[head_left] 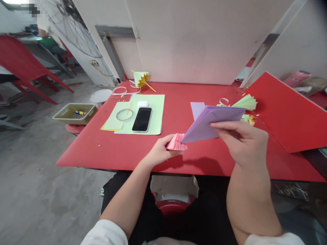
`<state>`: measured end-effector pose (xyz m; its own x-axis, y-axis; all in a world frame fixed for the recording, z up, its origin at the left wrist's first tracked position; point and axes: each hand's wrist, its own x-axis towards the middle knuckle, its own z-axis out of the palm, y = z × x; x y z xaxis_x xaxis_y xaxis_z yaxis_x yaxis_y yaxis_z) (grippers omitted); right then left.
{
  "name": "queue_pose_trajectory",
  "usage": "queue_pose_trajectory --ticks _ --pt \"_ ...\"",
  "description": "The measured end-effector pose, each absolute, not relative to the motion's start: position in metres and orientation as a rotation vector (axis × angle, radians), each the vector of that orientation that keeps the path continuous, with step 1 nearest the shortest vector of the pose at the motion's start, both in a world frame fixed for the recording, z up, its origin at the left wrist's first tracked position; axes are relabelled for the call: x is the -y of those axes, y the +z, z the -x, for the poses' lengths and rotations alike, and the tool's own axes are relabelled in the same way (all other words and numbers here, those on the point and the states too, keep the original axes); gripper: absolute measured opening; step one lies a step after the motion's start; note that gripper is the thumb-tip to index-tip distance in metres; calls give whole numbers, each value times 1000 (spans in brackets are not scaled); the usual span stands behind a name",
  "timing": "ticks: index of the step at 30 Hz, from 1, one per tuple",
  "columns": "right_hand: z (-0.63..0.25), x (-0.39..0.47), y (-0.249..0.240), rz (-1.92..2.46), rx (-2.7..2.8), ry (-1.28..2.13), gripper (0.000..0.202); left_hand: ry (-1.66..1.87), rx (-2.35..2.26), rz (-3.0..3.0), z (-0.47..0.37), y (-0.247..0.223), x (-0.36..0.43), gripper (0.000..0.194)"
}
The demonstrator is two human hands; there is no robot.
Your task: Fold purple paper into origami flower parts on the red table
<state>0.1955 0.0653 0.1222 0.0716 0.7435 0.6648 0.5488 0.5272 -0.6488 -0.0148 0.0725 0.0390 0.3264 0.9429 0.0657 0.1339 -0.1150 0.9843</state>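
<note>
Left hand on pink, right hand on purple

Above the red bench, one clasps pleated pink paper; the other pinches folded purple paper, its corner reaching the pleats. Off left, a phone lies on green sheets.

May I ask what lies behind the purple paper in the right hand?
A lilac sheet and a green pleated piece partly show; whatever the held purple paper covers is hidden.

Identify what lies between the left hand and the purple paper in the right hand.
In the head view, pink pleated paper lies there, held by the left hand; the lower corner of the purple paper overlaps it in view, contact unclear.
</note>
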Motion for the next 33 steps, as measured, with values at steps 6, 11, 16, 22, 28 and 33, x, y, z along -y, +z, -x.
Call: queue_pose_trajectory --ticks 6,11,16,22,28,33 --pt "-190 -68 122 1174 1517 260 17 990 -975 -1449 15 39 -69 81" --pt "-191 -67 122 1176 1576 181 17 1078 -813 -1465 19 34 -70 78" --pt "-193 -59 125 1077 1846 43 24 1132 -803 -1526 19 28 -74 76" --pt "-189 -63 119 955 1957 110 26 1208 -827 -1572 19 23 -75 72" --pt "-179 -70 107 838 2063 230 28 1228 -1024 -1689 17 23 -73 85" --pt "-171 -77 99 673 2156 341 30 1386 -1135 -1765 16 20 -74 67"
